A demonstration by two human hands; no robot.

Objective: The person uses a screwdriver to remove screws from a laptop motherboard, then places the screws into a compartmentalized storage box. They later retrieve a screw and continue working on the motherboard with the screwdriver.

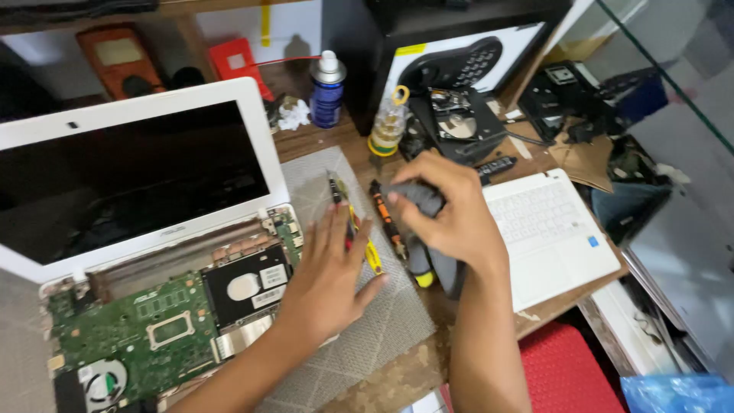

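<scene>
My left hand (330, 269) lies flat with fingers apart on a grey mat (382, 329), resting on a yellow-handled tool (371, 254). It sits just right of an opened white laptop (138, 176) whose green circuit board (138, 321) is exposed. My right hand (453, 216) is closed around a dark grey tool (419, 197), held over the mat's right edge. An orange and black screwdriver (387, 220) lies on the mat between my two hands. A black tool with a yellow end (421, 272) lies under my right hand.
A white keyboard panel (550, 229) lies to the right. Behind it are a blue spray can (327, 90), a small bottle with a yellow ring (388, 122), an open hard drive (459, 122) and an orange meter (118, 57). A red cushion (566, 371) is at the front.
</scene>
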